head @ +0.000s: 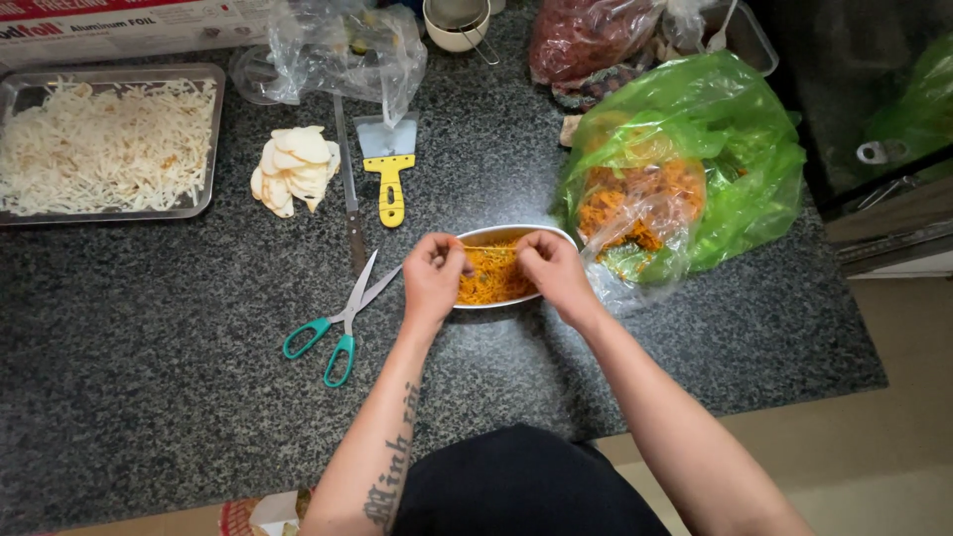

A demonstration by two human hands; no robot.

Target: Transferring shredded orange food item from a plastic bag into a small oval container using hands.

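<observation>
Your left hand [434, 278] and your right hand [552, 270] sit over a small white bowl [476, 238] in the middle of the dark counter [149, 377]. The bowl is full of thin orange strands [493, 278]. Your left hand covers the bowl's 9 o'clock edge. Your right hand covers its 3 o'clock edge. The strands lie between your two hands, right under your fingertips.

Both hands are curled, with the fingers pressed close together. Each hand pinches the end of a few strands, and a thin bunch stretches from one hand to the other across the top of the bowl.

From your left hand, green scissors [338, 323] lie open at 8 o'clock, just beside your wrist. A long knife [349, 189] lies at 11 o'clock. A yellow scraper [389, 169] lies at 12 o'clock, near the knife. A pile of pale slices [295, 169] sits farther out at 10 o'clock. A metal tray [213, 129] of white shreds is well apart, far out at 10 o'clock.

From your right hand, a green bag [735, 169] sits at 2 o'clock. A clear bag [635, 213] with more orange strands lies inside it, touching the bowl's side.
</observation>
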